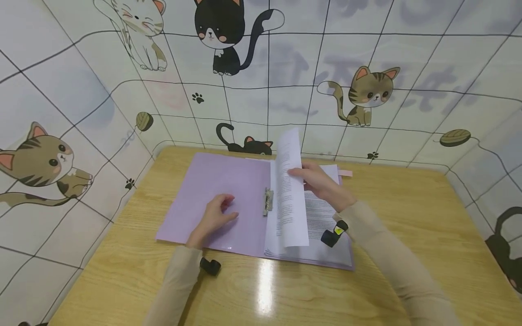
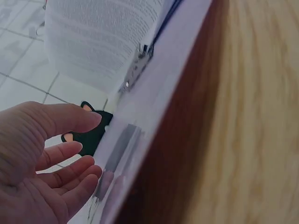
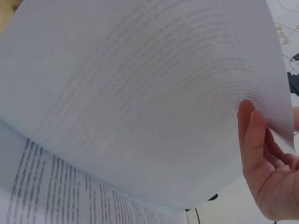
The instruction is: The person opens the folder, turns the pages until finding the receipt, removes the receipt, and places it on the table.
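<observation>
A lilac folder (image 1: 228, 181) lies spread open on the table, with a metal clip (image 1: 267, 202) along its middle. Printed pages (image 1: 326, 217) are stacked on its right side. My right hand (image 1: 320, 179) pinches the outer edge of one printed sheet (image 1: 291, 194), thumb on one face and fingers on the other; the sheet stands up, curving, over the stack. In the right wrist view the sheet (image 3: 140, 93) bows broadly above the page below. Over the bare left cover is my left hand (image 1: 216, 215), fingers loosely bent and holding nothing, as the left wrist view also shows.
The wooden table (image 1: 408, 217) extends around the folder on both sides and in front. Behind it rises a wall covering (image 1: 293, 59) with cartoon cats. A pink tab (image 1: 345, 173) sticks out from the folder's right edge. Each wrist wears a small black device.
</observation>
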Demonstrator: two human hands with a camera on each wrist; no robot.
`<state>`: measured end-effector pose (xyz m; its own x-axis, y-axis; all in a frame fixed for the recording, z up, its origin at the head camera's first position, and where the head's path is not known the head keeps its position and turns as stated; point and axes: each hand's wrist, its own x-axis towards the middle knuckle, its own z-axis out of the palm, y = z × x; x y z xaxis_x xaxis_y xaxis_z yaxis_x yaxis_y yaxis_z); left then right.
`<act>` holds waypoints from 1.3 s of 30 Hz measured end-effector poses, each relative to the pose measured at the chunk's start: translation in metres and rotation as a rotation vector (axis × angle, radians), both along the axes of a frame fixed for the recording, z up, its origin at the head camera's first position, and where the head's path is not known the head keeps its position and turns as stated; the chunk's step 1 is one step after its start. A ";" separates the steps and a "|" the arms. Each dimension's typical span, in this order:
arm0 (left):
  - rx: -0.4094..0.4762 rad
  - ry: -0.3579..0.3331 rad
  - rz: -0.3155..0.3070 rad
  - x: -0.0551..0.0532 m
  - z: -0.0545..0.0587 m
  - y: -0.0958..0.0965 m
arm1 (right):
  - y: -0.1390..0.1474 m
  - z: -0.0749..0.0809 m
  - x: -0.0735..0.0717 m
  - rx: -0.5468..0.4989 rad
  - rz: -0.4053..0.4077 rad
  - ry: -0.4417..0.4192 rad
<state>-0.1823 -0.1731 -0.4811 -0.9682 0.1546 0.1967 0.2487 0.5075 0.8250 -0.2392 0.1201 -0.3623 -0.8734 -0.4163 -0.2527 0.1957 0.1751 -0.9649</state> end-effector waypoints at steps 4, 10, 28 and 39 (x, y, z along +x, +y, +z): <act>0.032 0.077 -0.071 0.008 0.011 0.007 | -0.012 -0.001 -0.002 -0.018 -0.007 -0.005; 0.061 0.129 -0.163 0.027 0.030 0.017 | -0.029 -0.003 -0.004 -0.016 -0.028 -0.018; 0.343 0.107 -0.173 0.085 0.068 0.030 | -0.076 -0.015 -0.006 -0.106 -0.068 -0.086; 0.051 0.327 0.100 0.092 0.070 0.042 | -0.098 -0.025 -0.002 -0.161 -0.064 -0.125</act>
<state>-0.0905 -0.1316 -0.4110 -0.8622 0.0439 0.5046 0.4555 0.5031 0.7345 -0.2415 0.0220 -0.3876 -0.8652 -0.4050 -0.2957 0.3216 0.0043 -0.9469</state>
